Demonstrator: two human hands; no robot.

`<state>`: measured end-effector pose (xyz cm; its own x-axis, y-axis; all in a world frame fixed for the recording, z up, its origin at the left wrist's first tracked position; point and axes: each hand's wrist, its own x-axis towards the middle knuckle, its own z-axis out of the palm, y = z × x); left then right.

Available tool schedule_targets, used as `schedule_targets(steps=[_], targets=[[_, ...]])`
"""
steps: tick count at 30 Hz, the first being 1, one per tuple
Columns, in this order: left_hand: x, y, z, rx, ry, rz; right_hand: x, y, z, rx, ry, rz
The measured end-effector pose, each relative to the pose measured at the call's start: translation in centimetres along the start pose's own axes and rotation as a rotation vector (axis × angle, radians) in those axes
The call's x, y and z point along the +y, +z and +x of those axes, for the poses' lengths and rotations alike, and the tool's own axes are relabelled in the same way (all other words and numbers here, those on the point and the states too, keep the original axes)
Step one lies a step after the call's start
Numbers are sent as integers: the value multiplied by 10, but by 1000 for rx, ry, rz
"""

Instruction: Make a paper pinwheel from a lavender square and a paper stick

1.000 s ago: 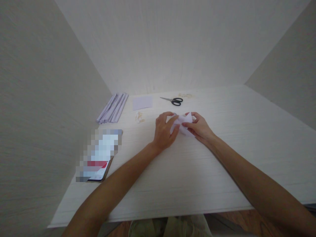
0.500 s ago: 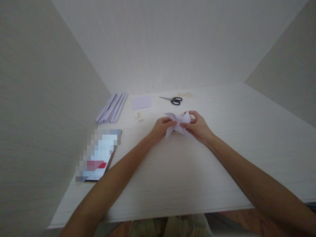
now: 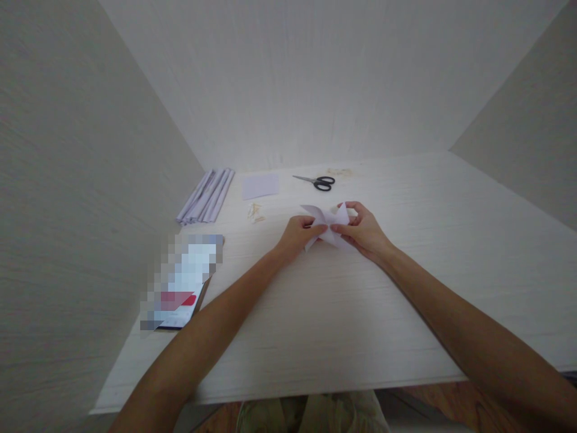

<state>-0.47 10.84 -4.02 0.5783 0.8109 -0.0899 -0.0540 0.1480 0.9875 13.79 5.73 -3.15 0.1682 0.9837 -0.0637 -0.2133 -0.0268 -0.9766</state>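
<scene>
Both hands hold a white paper pinwheel (image 3: 336, 238) just above the middle of the table, its pointed blades spreading outward. My left hand (image 3: 297, 236) is closed on its left side, with the thumb pressed near the centre. My right hand (image 3: 363, 228) pinches it from the right, thumb also close to the centre and fingers behind a blade. Fingers cover parts of the paper, so whatever lies at its centre cannot be made out.
Black-handled scissors (image 3: 322, 183) lie behind the hands, beside small pale pieces (image 3: 340, 172). To the left are a paper sheet (image 3: 261, 186), several thin tan-and-white bits (image 3: 255, 212), rolled paper tubes (image 3: 206, 197) and a phone (image 3: 189, 270). Walls (image 3: 288, 84) enclose the table's back and sides.
My left thumb has shifted slightly right, further over the pinwheel's centre. Both hands still grip the paper, and the whole view has moved a little.
</scene>
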Motion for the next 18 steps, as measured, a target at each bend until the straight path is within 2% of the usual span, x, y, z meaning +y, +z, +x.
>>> schedule_targets(steps=[6,18], targets=[[2,3,-2,63,11,43,-2,2,0,18,19,32],[1,1,-2,54,7,92,2,0,3,21,12,83]])
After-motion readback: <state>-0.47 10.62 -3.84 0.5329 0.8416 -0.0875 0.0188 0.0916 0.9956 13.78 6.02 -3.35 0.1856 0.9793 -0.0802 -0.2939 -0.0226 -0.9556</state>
